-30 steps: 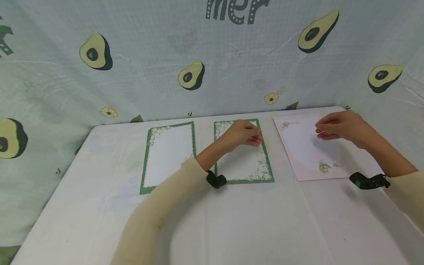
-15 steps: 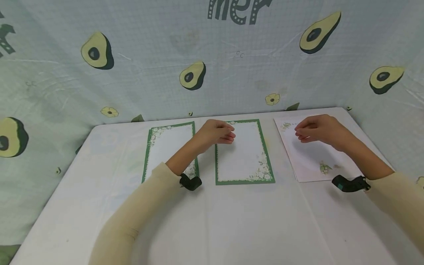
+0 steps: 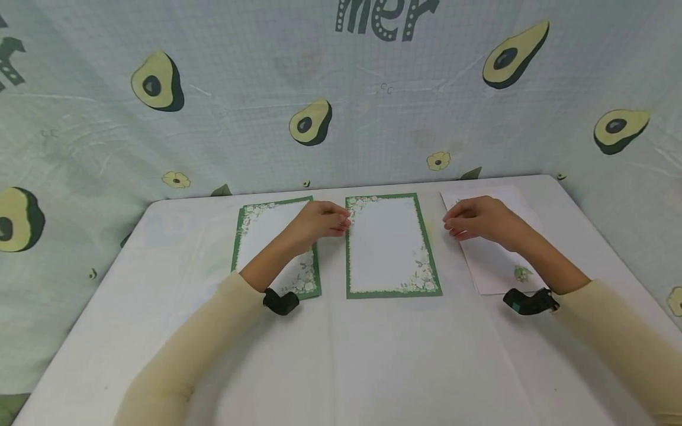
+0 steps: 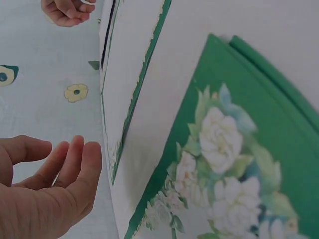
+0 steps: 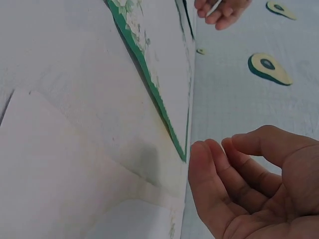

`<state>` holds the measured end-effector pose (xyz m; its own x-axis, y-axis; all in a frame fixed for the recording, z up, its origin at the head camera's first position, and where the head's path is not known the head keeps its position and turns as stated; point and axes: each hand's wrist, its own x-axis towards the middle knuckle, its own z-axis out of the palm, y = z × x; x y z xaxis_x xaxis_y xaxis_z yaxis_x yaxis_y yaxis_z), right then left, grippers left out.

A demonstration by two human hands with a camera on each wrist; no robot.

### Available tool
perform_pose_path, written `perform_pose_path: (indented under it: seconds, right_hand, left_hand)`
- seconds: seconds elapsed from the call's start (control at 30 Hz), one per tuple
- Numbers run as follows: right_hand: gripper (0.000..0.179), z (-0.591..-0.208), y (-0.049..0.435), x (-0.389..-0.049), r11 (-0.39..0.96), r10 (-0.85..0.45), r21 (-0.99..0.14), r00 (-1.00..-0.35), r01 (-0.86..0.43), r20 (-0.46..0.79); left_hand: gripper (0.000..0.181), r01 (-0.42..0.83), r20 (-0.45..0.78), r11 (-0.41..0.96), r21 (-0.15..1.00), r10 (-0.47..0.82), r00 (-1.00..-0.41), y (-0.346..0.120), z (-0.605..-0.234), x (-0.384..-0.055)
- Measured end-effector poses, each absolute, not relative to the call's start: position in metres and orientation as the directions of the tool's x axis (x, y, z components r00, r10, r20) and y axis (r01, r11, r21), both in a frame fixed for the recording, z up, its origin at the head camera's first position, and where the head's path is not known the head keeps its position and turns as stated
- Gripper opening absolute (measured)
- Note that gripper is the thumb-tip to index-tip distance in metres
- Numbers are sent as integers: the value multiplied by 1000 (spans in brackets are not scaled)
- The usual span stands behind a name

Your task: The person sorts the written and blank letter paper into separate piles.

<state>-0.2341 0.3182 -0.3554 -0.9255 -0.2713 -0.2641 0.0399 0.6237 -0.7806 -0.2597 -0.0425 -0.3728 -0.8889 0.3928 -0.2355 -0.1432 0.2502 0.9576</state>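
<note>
My left hand (image 3: 319,222) hovers over the right edge of the left green-bordered floral sheet (image 3: 258,234), beside the middle sheet. Its fingers are loosely bent with nothing between them, as the left wrist view shows of the hand (image 4: 55,194). Between the hands lies the middle green-bordered sheet (image 3: 383,248), flat on the table. Over the left edge of the pale pink sheet (image 3: 492,272) hangs my right hand (image 3: 479,220), thumb and fingers loosely curved and holding nothing. The right forearm hides part of that pink sheet; the left arm covers the left sheet's lower part.
A white cloth covers the table (image 3: 394,361). Behind it hangs a pale curtain (image 3: 234,148) printed with avocados and flowers. In the left wrist view, a second green edge (image 4: 264,64) shows under the left sheet. Small black devices sit at both wrists.
Both hands have moved left: the left one from above the middle sheet to the left sheet's edge, the right one across the pink sheet to its left edge. The sheets stay put.
</note>
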Motion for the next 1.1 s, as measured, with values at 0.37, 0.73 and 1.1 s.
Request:
perform_pose_path:
  seconds: [0.37,0.73,1.1]
  right_hand:
    - [30,-364,304,-233,638,-281,-770,-921,32,-271]
    - [31,-371,297,-236,624,-277,-779,-912,68,-301]
    - [40,-379,293,-249,566,-296,-808,-873,167,-387]
  left_hand:
    - [33,-156,-268,310,938,361,-893,-61,-377,-256]
    - [31,-220,-326,310,925,350,-878,-62,-384,-257]
    - [35,-337,-396,230,913,300,-868,-49,-387,-266]
